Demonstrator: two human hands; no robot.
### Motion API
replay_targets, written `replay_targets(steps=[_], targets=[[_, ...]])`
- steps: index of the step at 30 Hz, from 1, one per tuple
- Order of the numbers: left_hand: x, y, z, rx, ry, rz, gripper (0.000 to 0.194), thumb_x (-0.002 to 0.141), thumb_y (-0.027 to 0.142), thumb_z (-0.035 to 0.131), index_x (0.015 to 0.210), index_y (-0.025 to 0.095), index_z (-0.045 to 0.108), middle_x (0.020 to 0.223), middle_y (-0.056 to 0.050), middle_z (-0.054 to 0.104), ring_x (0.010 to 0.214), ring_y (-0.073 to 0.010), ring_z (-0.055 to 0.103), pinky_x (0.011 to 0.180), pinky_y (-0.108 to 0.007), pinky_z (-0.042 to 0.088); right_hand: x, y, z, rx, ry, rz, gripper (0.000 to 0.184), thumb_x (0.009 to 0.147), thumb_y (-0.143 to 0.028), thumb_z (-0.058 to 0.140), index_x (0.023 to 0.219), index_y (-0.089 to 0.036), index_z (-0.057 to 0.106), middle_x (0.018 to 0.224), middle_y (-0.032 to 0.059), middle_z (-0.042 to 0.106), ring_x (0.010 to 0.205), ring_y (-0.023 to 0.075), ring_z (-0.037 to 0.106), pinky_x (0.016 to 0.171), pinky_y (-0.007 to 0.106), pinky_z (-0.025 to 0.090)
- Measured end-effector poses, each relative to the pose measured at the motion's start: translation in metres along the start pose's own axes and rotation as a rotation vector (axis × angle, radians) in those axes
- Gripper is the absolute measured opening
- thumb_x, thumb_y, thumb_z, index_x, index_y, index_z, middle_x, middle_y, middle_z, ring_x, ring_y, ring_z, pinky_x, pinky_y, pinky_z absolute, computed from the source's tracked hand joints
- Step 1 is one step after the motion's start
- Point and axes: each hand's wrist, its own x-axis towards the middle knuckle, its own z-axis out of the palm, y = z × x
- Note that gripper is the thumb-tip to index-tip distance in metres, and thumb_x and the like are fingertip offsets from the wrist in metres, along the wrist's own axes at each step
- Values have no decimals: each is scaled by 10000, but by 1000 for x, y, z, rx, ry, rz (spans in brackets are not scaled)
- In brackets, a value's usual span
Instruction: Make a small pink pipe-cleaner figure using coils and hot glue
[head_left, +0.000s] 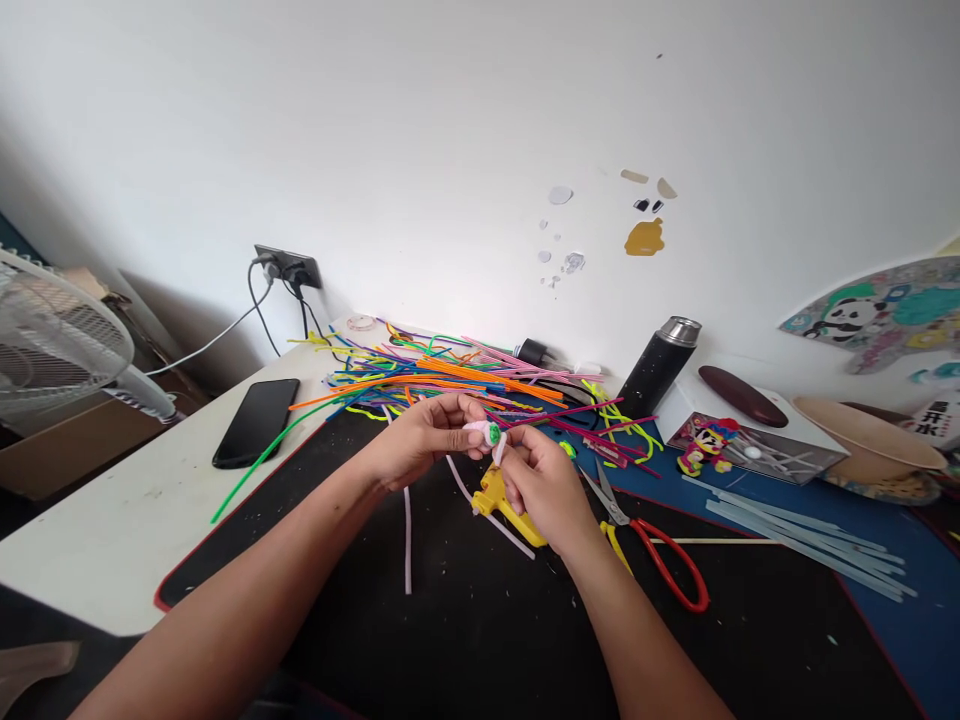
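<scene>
Head view: left-hand grip (pixel 429 440) pinches a pink-and-green piece (pixel 493 433); right-hand grip (pixel 545 483) pinches a white strip (pixel 500 448) against it.

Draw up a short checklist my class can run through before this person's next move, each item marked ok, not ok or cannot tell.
1. Piece held steady: ok. The left hand and right hand both grip the small pink and green piece.
2. Scissors closed: not ok. The scissors lie with blades apart on the black mat.
3. Glue gun cool: cannot tell. The yellow glue gun is partly hidden by the right hand; no heat shows.
4. Pipe cleaners sorted: not ok. The pipe cleaners lie in a jumbled heap.
5. Phone out of the way: ok. The phone lies apart from both hands.
</scene>
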Motion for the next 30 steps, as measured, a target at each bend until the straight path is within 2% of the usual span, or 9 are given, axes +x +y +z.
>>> replay_targets(steps=[8,12,16,21,25,28,30], targets=[[0,-3,-3,102,-65,-48,430,719,182,928,1107,148,747,905,-48,755,824,-154,701,765,-255,568,1,-1,-1,42,66,19,247,832,-420,695,824,-213,561,476,-101,483,353,72,374,386,196,281],[-3,0,-2,110,-92,-54,400,738,189,914,1104,146,758,918,-58,755,817,-154,701,746,-251,571,1,-1,-2,34,60,22,236,848,-415,683,828,-215,561,479,-102,484,358,75,373,392,198,285],[-4,4,-5,95,-7,4,389,704,209,938,1043,143,759,860,-44,745,771,-151,696,724,-254,574,3,1,-6,46,76,8,226,857,-403,683,815,-216,563,468,-103,474,356,78,374,395,206,288],[-1,9,-7,38,145,109,397,673,247,958,1007,150,766,869,-29,739,739,-145,701,706,-250,572,6,1,-11,170,124,14,238,831,-392,725,803,-210,574,472,-104,453,361,74,375,389,205,283],[-1,11,-6,47,183,145,398,672,251,961,1004,154,765,851,-21,737,748,-144,695,714,-251,572,7,1,-13,206,100,29,255,843,-403,739,807,-208,578,494,-96,470,373,76,390,392,206,291],[0,9,-6,68,203,141,406,670,255,963,1005,144,762,882,-31,742,771,-154,698,734,-268,576,7,1,-13,189,102,-8,306,857,-469,753,833,-206,599,516,-83,498,387,84,416,400,214,317],[2,6,-9,37,253,147,400,664,262,966,986,145,761,915,-31,743,782,-152,698,742,-270,578,6,0,-13,168,152,-68,365,858,-542,760,857,-208,614,534,-75,510,403,91,432,410,222,339]])
